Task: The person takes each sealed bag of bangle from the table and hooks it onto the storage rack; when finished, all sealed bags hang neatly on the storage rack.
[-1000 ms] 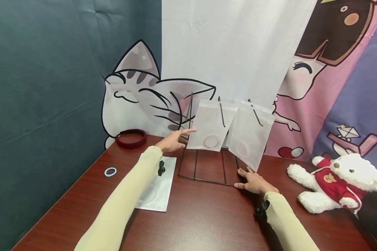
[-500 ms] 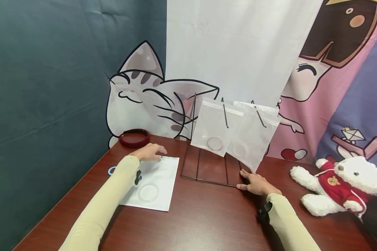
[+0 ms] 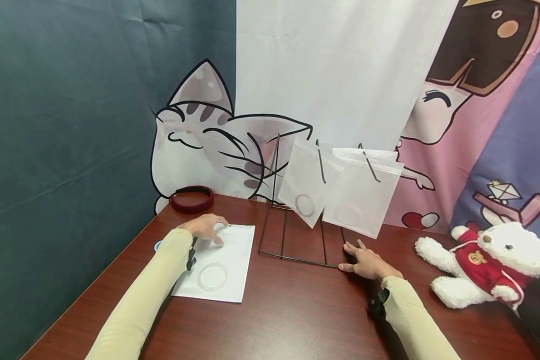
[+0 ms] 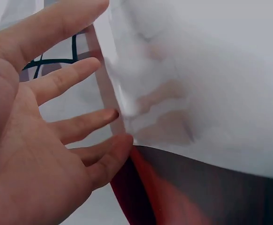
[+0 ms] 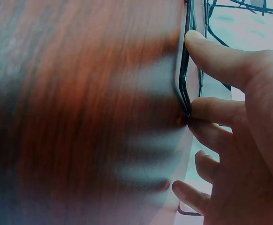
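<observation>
My left hand (image 3: 202,227) is over the upper left part of a flat white zip bag (image 3: 231,265) on the table. Its fingers are spread and fairly straight, with tips at the bag's edge in the left wrist view; I cannot tell whether they touch it. A pale ring (image 3: 212,277) shows through the bag. With thumb and fingertips, my right hand (image 3: 368,262) touches the front right corner of the black wire rack (image 3: 292,259). One translucent bag (image 3: 292,180) hangs tilted on the rack's middle hook. More bag edges overlap at the right hook, behind a front bag (image 3: 364,195).
A dark red headband (image 3: 191,205) lies at the table's back left. The light blue ring (image 3: 157,245) is partly covered by my left sleeve. To the right sits a white teddy bear (image 3: 486,265) in a red top. Printed curtains stand behind the table.
My left hand has moved from beside the hanging bags leftward to the flat bag. The hanging bags have swung and shifted in tilt. My right hand stays at the rack's corner.
</observation>
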### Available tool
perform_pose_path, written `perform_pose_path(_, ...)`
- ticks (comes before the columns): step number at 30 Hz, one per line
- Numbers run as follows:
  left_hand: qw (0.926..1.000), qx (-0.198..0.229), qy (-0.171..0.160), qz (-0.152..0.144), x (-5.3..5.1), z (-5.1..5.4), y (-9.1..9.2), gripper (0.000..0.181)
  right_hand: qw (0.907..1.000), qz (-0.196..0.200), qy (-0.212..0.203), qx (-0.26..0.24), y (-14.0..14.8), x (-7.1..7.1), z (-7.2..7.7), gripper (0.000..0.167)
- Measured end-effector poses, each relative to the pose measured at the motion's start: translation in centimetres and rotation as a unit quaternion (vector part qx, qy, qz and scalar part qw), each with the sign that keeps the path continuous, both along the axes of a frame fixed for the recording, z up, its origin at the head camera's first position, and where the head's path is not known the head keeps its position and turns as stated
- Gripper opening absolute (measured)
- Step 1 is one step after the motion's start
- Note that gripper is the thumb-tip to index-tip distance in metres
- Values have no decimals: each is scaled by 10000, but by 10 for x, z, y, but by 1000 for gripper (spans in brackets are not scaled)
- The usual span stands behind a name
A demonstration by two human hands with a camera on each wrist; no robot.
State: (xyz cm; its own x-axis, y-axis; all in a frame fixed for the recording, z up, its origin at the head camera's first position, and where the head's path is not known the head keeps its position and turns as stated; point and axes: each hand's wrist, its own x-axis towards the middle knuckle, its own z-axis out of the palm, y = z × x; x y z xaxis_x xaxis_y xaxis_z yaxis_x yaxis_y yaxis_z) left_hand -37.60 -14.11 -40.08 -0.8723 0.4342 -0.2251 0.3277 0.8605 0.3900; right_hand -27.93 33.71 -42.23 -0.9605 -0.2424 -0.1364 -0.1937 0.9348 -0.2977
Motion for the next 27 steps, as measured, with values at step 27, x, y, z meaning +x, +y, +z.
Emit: perform_pose_path(27,9867,1545,459,213,-8,3,-11,21,9999,-109,5,-99,0,0,-3,80)
